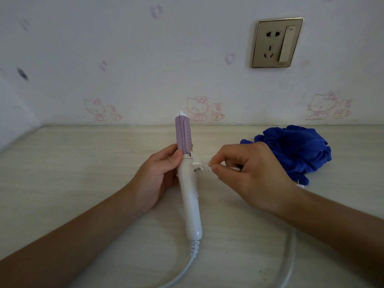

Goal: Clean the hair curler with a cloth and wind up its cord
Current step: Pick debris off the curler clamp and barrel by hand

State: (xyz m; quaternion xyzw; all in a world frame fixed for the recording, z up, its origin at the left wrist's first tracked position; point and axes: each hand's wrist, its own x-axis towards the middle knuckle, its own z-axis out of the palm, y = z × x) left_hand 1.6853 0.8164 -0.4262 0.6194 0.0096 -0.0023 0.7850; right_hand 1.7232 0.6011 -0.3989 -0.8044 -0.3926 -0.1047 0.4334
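Two hands at work: the left hand [158,173] is curled round the one hair curler [188,196], gripping where the purple barrel meets the white handle and holding it upright above the counter [83,163]. The right hand [249,171] pinches a small white thing [207,165] beside the curler's clamp; what it is, I can't tell. One blue cloth [295,146] lies bunched behind that hand. One cord [182,271] loops out of view below.

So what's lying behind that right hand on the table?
A crumpled blue cloth on the table. The right hand covers its near left edge, and whatever lies under the cloth is hidden.
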